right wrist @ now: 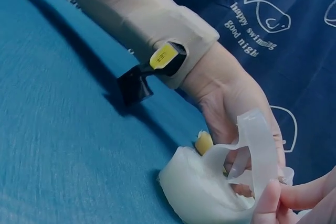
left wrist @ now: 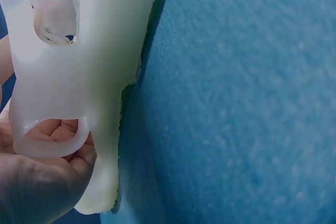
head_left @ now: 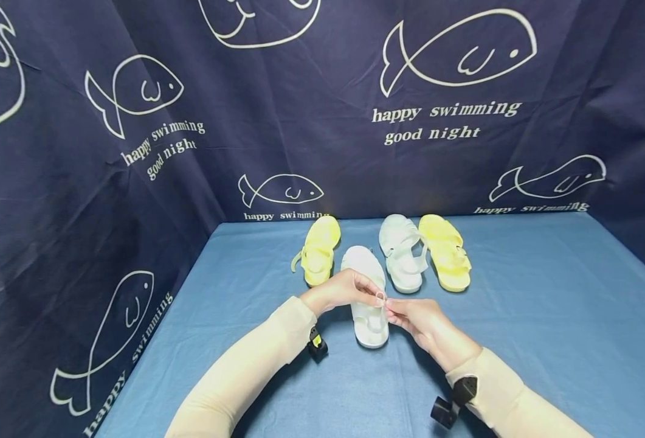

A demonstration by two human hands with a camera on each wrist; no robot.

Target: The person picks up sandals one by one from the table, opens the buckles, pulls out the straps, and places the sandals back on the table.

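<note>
A white sandal (head_left: 370,336) lies on the blue cloth between my hands, its toe pointing away from me. With thumb and fingers my left hand (head_left: 346,288) pinches the sandal's strap near the buckle, reaching over from the left side. My right hand (head_left: 422,320) pinches the strap end from the right, its fingertips meeting those of the left. In the right wrist view the translucent strap (right wrist: 261,153) rises in a loop above the heel, and right-hand fingers (right wrist: 302,199) hold it at the side. The buckle itself is mostly hidden by fingertips.
Behind the hands, a second white sandal (head_left: 407,277) stands beside a yellow sandal (head_left: 449,255) on the right. Another yellow sandal (head_left: 318,252) lies back left, its strap sticking out. A dark blue fish-print curtain (head_left: 311,134) hangs behind the blue-covered table (head_left: 546,316).
</note>
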